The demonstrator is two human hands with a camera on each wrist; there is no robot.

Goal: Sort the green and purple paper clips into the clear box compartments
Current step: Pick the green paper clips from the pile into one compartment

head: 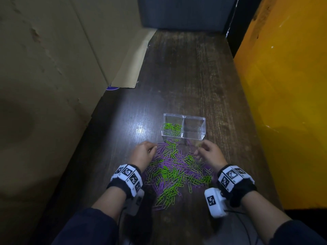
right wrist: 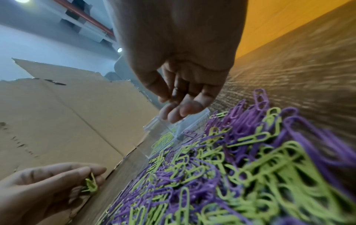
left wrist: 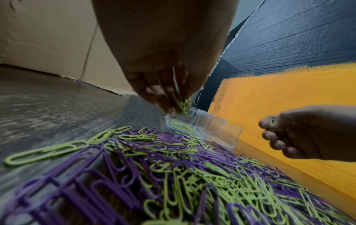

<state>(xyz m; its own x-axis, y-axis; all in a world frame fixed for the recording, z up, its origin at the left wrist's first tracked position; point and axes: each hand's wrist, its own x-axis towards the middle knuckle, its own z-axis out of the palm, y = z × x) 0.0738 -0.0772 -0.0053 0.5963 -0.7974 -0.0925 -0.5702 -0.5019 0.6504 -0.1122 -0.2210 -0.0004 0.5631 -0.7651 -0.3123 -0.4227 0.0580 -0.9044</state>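
Wood-grain table (head: 185, 76) runs away from you, cardboard (head: 53, 68) walling its left side and a yellow panel (head: 283, 103) its right. Your mixed pile (head: 175, 170) of green and purple clips lies between your wrists; the clear box (head: 184, 127) stands just beyond it, long axis across the table. Its left cell (head: 172, 129) holds green clips only, and its right cell (head: 193, 129) looks empty. Your left hand (head: 142, 154) pinches a small bunch of green clips (left wrist: 181, 105), and the left cell lies ahead and to its right, nearer this hand than the other. Your right hand (head: 208, 152) hovers near the box front with fingers loosely curled; whether it holds a clip I cannot tell
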